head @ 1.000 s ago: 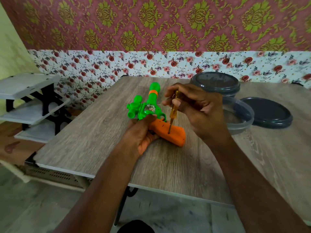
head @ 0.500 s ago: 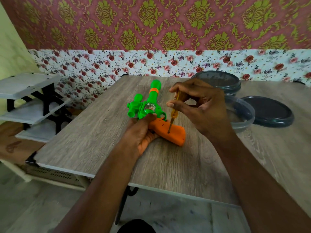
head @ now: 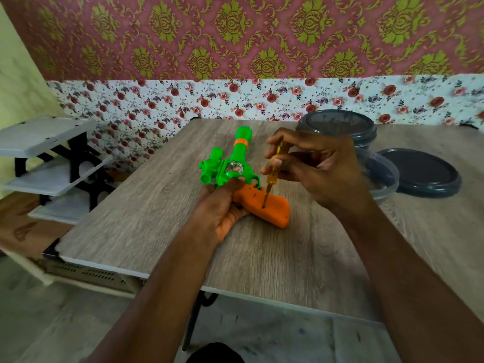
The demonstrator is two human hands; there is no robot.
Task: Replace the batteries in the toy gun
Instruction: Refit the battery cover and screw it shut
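Observation:
A green toy gun [head: 230,166] with an orange grip [head: 272,208] lies on its side on the wooden table [head: 301,258]. My left hand [head: 222,205] grips the gun where the green body meets the orange grip, thumb on top. My right hand [head: 317,169] pinches a small screwdriver [head: 272,171] with an amber handle, held nearly upright. Its metal tip sits in a hole on the side of the orange grip. No batteries are visible.
A clear plastic tub [head: 385,176] stands right behind my right hand. A lidded dark container [head: 340,127] is at the back, and a loose dark lid [head: 419,174] lies to the right. White shelves on a black frame [head: 49,158] stand left of the table.
My right hand's fingers have shifted around the screwdriver handle, turning it in place. The gun and my left hand have stayed where they were.

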